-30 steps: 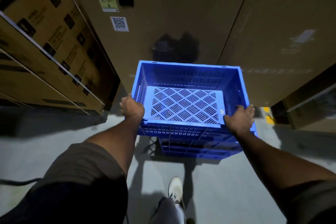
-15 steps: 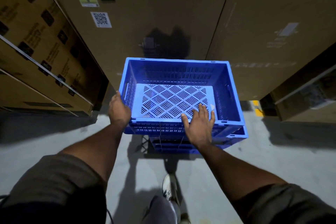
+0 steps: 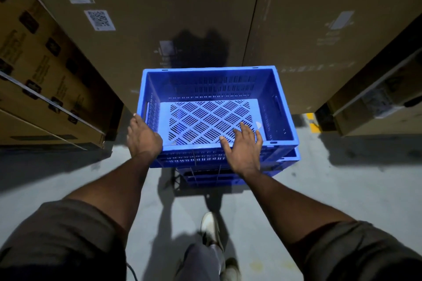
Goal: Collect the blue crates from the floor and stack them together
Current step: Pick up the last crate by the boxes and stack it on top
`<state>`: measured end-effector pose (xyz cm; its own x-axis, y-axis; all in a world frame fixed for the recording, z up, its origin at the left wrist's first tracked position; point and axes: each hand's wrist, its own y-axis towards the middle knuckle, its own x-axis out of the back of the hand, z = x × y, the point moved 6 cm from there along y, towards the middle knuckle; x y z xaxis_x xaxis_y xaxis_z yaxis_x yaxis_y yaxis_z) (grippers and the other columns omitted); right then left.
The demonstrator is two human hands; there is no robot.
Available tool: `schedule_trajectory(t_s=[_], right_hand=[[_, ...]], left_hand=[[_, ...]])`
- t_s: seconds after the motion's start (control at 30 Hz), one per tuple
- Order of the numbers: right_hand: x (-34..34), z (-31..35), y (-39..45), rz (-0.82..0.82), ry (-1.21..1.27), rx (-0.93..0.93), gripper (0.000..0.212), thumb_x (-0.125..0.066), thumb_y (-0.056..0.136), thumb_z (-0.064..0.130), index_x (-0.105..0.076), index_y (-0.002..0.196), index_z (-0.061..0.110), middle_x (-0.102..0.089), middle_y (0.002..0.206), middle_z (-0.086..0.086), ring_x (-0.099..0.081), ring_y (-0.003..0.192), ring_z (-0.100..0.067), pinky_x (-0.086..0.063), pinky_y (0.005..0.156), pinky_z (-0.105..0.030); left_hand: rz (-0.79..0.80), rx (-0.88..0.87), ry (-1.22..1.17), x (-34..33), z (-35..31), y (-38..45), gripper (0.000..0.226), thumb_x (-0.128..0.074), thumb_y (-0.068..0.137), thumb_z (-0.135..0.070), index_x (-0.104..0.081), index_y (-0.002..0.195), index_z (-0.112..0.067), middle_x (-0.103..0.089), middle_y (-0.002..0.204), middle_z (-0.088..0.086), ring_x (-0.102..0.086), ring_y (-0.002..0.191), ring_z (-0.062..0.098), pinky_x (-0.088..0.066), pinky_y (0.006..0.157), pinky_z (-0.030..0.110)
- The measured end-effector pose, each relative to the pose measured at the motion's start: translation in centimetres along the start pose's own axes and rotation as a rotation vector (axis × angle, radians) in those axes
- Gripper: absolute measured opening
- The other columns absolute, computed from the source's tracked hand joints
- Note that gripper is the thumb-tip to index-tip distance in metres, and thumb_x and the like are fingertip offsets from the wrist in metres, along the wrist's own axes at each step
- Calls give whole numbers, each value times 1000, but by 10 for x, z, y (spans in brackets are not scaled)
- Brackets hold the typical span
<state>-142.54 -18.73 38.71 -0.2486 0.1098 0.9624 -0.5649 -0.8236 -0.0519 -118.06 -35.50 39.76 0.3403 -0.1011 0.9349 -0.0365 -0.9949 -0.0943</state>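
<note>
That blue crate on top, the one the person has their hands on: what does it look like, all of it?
The top blue crate looks like moulded plastic: rectangular, open-topped, empty, with slotted walls, a diamond-pattern slotted floor and a handle cutout in each end wall. It sits upright on another blue crate beneath, slightly offset from it, on the grey floor before tall cardboard boxes. The left hand grips its near left corner; the right hand lies over the near rim with fingers straight.

A blue plastic crate with slotted walls and a perforated floor sits upright and empty on top of a second blue plastic crate. The upper one is shifted a little to the left of the lower one.
</note>
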Motion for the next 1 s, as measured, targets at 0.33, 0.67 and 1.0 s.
schedule_trajectory(t_s=[0.33,0.67,1.0], right_hand=[[16,-58,7,-17,14,-46,71,-28,94,65,-47,141,15,-33,156,-6,-27,145,-19,-3,121,-43],[20,-86,11,-70,-11,-47,72,-26,93,66,-49,140,15,-38,154,-5,-32,143,-18,-7,122,-44],[22,-101,14,-83,-30,-27,72,-27,94,64,-48,140,13,-39,153,-7,-34,142,-21,-9,121,-40]], left_hand=[[34,-86,101,-26,-53,-27,82,-55,90,-23,-10,153,5,-13,162,22,-21,148,36,-24,118,45],[33,-122,195,-40,-79,-40,86,-47,91,-41,-10,153,5,-7,163,23,-14,151,35,-15,122,44],[33,-163,276,-52,-86,-44,89,-40,92,-51,-10,153,6,-7,162,25,-9,152,35,-13,123,47]])
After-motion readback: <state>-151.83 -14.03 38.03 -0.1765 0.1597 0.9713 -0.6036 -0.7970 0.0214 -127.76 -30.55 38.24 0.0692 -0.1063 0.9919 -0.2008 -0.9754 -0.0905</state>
